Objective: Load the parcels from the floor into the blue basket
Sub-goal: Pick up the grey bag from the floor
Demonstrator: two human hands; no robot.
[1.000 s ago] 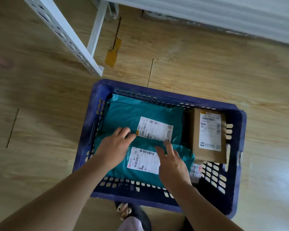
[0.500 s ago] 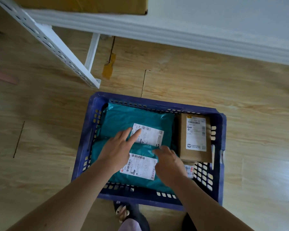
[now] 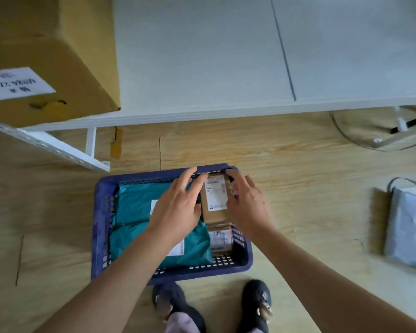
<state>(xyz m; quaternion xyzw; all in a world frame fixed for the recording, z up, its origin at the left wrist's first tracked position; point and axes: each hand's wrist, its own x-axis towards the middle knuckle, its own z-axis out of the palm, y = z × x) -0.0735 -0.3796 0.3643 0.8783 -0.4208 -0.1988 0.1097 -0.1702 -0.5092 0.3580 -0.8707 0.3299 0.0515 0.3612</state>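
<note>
Left hand (image 3: 178, 210) and right hand (image 3: 247, 205), fingers spread, nothing gripped, flank the box (image 3: 214, 195) at the basket's (image 3: 101, 212) far right, beside 2 teal bags (image 3: 135, 205).

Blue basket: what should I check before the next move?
1. The brown box sits inside the blue basket: ok.
2. The teal mailers lie inside, beside it: ok.
3. The left hand and right hand flank the box; holding it: cannot tell.
4. Every parcel loaded: not ok, a grey parcel lies on the floor at the right.
5. Room left for it: cannot tell.
</note>
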